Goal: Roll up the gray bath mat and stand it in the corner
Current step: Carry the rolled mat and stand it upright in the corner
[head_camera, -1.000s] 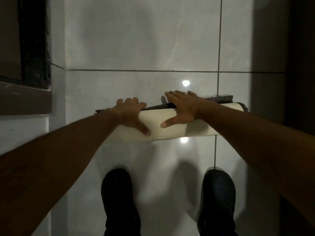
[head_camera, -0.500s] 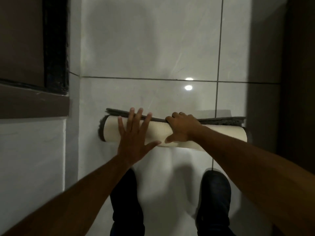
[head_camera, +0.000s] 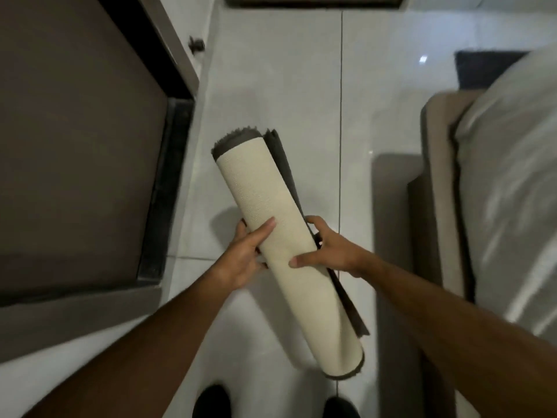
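Note:
The bath mat [head_camera: 271,203] is rolled into a tube, cream backing outward, gray pile showing at both ends and along a loose flap on its right side. It is lifted off the white tile floor and slants from upper left to lower right. My left hand [head_camera: 244,254] grips the roll from the left, thumb across the cream backing. My right hand [head_camera: 328,251] clasps it from the right, thumb on the backing and fingers behind the gray flap.
A dark brown cabinet or counter [head_camera: 75,146] fills the left side, with a small knob [head_camera: 195,43] on its panel. A beige sofa or bed [head_camera: 497,176] stands at the right. A dark mat [head_camera: 479,67] lies beyond it. My black shoes [head_camera: 212,401] show at the bottom.
The roll was lying crosswise on the floor under my palms. Now both hands hold it in the air, turned lengthwise, and my view has swung toward a different part of the room.

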